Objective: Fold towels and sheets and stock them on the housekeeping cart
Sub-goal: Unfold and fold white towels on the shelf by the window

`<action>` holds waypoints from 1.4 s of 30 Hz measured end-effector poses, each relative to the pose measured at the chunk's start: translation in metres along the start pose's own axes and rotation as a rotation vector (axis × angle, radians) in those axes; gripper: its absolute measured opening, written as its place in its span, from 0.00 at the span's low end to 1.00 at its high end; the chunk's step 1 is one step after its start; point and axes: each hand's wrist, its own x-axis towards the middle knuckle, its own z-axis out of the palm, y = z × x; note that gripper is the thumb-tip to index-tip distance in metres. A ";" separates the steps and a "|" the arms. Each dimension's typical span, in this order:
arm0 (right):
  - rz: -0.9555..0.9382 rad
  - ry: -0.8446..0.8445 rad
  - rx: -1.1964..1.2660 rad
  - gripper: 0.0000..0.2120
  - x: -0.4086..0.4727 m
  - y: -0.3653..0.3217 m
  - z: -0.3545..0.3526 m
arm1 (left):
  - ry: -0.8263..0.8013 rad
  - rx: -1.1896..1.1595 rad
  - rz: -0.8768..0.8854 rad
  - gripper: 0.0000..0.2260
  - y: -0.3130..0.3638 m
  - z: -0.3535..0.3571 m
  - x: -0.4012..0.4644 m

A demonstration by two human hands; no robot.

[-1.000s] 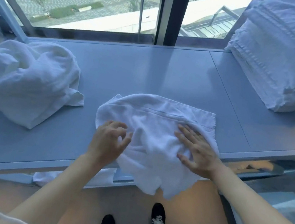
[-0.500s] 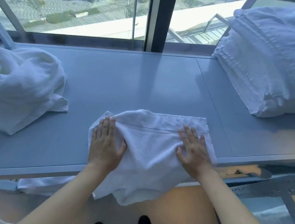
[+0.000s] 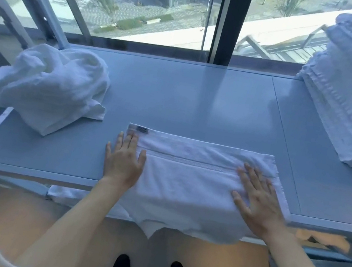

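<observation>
Smoothing: white towel [image 3: 188, 177], one item, on the near edge of the grey counter [image 3: 187, 102], its lower part hanging over the front lip toward the floor.

Change noted: a second ago the towel lay bunched, the left hand curled into its cloth; half a second ago both palms pressed it while it was still rumpled. It now lies spread as a flat band, far hem straight, small label at its far-left corner, woven stripe running across.

Left hand [image 3: 123, 163]: fingers straight, flat on the towel's left edge, partly on the counter; grasping nothing.

Right hand [image 3: 256, 201]: fingers straight and spread, flat on the towel's right part; grasping nothing. Slightly blurred.

Meaning for the task: judged ready for its next fold; the hanging part probably needs bringing up first.

Other stock: loose towels [image 3: 50, 86], unfolded heap, far left of the counter, well apart from the hands. Folded stack [image 3: 351, 97], far right of the counter, against the window [image 3: 145, 4].

Cart: none identifiable in view; stocking not yet begun for this item.
</observation>
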 end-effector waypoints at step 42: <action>0.013 -0.037 -0.050 0.32 0.160 0.034 -0.027 | -0.078 0.003 0.243 0.30 0.108 0.025 -0.040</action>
